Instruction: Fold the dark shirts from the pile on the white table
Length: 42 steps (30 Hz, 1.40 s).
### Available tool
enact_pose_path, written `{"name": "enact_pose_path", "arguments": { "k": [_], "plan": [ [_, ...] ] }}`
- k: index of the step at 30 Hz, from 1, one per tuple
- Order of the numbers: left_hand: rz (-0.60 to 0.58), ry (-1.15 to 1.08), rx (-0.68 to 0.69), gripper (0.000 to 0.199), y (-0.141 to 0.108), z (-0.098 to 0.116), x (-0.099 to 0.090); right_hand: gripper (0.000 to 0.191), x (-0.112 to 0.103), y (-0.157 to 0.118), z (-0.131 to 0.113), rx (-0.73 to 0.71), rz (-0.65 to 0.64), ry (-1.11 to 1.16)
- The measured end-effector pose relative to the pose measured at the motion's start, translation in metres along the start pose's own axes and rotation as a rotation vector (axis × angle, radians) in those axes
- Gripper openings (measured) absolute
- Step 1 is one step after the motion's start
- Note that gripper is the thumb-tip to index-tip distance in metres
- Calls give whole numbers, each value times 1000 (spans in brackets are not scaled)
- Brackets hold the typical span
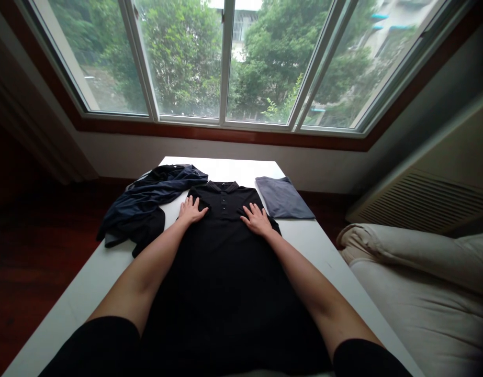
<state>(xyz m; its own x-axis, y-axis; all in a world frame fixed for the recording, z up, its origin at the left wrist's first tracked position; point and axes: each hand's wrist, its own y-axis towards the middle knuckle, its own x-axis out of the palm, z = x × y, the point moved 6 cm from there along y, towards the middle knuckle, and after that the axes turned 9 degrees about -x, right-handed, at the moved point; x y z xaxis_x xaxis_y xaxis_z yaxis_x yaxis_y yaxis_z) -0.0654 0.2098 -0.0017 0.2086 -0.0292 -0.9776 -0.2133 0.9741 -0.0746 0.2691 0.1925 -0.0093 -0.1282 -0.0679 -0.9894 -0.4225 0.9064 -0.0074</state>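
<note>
A black polo shirt (225, 251) lies spread on the white table (304, 246), its collar and buttons facing up at the far end. My left hand (192, 210) rests flat on the shirt's left shoulder area, fingers spread. On the right shoulder area lies my right hand (257, 219), also flat with its fingers apart. Neither hand grips anything. Dark crumpled clothes (147, 196) are heaped left of the shirt and hang over the table's left edge. To the right of the collar sits a folded grey cloth (284, 197).
Beyond the table are a wall and a wide window (225, 123). A beige sofa (425, 298) stands close to the table's right side. Dark red wooden floor (41, 267) shows on the left, near a curtain (48, 125).
</note>
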Motion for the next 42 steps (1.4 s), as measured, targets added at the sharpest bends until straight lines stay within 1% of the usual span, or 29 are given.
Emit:
{"name": "enact_pose_path", "arguments": {
  "k": [3, 7, 13, 15, 17, 19, 21, 22, 24, 27, 30, 33, 35, 38, 40, 42],
  "plan": [
    [-3, 11, -20, 102, 1, 1, -1, 73, -3, 1, 1, 4, -23, -1],
    [-3, 24, -24, 101, 8, 2, 0, 75, -4, 8, 3, 12, -41, 4],
    [16, 40, -19, 98, 18, 3, 0, 74, -4, 13, 4, 27, -21, -6],
    [27, 45, -13, 97, 20, 3, 0, 71, -9, 17, 5, 31, 8, -4],
    [59, 49, 23, 94, 24, 7, -2, 63, -20, 27, 9, 29, 67, 4],
    [99, 43, 69, 88, 29, 11, -5, 56, -32, 43, 17, 25, 153, 5],
    [110, 27, 82, 82, 38, 15, -7, 57, -38, 61, 26, 31, 190, 2],
    [102, 17, 73, 81, 42, 17, -6, 61, -37, 69, 31, 36, 177, 5],
    [68, 4, 45, 83, 50, 19, -3, 71, -27, 84, 38, 56, 102, 24],
    [24, 4, 48, 94, 56, 21, 2, 77, -11, 95, 44, 98, 24, 51],
    [10, 9, 80, 104, 54, 23, 3, 78, -3, 98, 45, 116, 19, 54],
    [8, 13, 81, 107, 49, 24, -1, 79, -5, 99, 44, 118, 26, 48],
    [14, 19, 67, 109, 44, 25, -6, 80, -8, 99, 44, 108, 7, 46],
    [46, 15, 54, 105, 35, 27, -12, 80, -10, 93, 42, 87, -37, 61],
    [52, 3, 49, 99, 26, 24, -14, 79, -12, 85, 41, 89, -8, 53],
    [25, 0, 47, 95, 18, 19, -13, 76, -14, 73, 40, 110, 46, 35]
  ]
}}
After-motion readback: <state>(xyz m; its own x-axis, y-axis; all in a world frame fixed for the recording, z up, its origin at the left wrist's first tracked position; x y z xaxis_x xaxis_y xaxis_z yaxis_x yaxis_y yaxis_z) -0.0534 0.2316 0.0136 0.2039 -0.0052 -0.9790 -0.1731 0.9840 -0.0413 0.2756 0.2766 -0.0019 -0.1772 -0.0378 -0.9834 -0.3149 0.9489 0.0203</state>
